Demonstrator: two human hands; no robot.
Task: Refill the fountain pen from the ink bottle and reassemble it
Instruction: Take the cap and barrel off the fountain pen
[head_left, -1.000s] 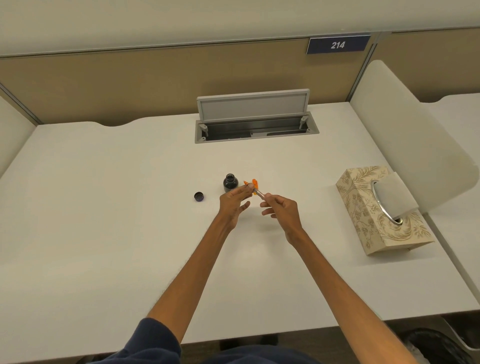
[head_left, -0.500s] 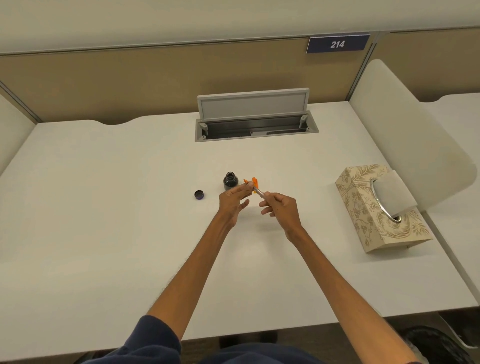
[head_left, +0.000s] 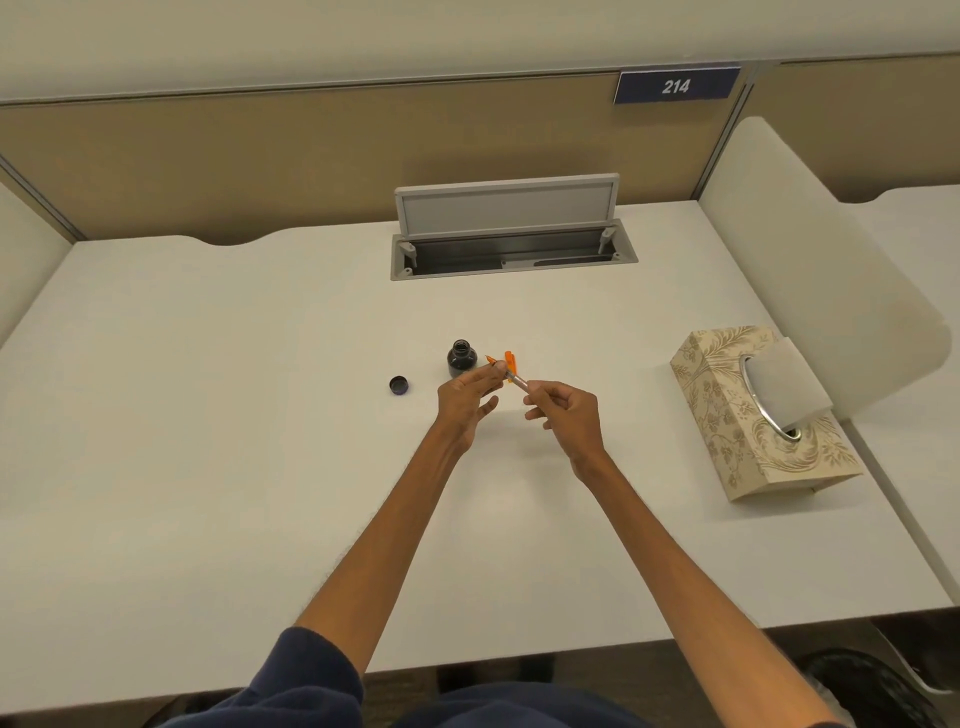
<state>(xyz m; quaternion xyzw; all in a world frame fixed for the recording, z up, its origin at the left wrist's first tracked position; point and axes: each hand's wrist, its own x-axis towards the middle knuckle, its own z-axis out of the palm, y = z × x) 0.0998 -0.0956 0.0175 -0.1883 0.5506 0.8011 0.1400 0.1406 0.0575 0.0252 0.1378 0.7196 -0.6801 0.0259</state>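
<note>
Head view: fountain pen (head_left: 511, 375) is off the desk (head_left: 260, 415), held between both hands just right of the open ink bottle (head_left: 461, 360). Risk, my read: the bottle is uncapped and the left hand (head_left: 467, 400) works close beside it, so a sideways nudge during a twist could tip it and spill. An inky section could also slip from fingertip grips or drip on the white top. Grip: left hand pinches the orange end with thumb and forefinger tips, other fingers loose and spread. Right hand (head_left: 566, 410) pinches the clear end, remaining fingers curled under. Both grips are narrow, fingertips only. The orange bits past the fingertips could be pen or loose parts, too small to tell. Bottle cap (head_left: 398, 385) lies left of the bottle, apart. Tissue box (head_left: 753, 410) sits well right.
</note>
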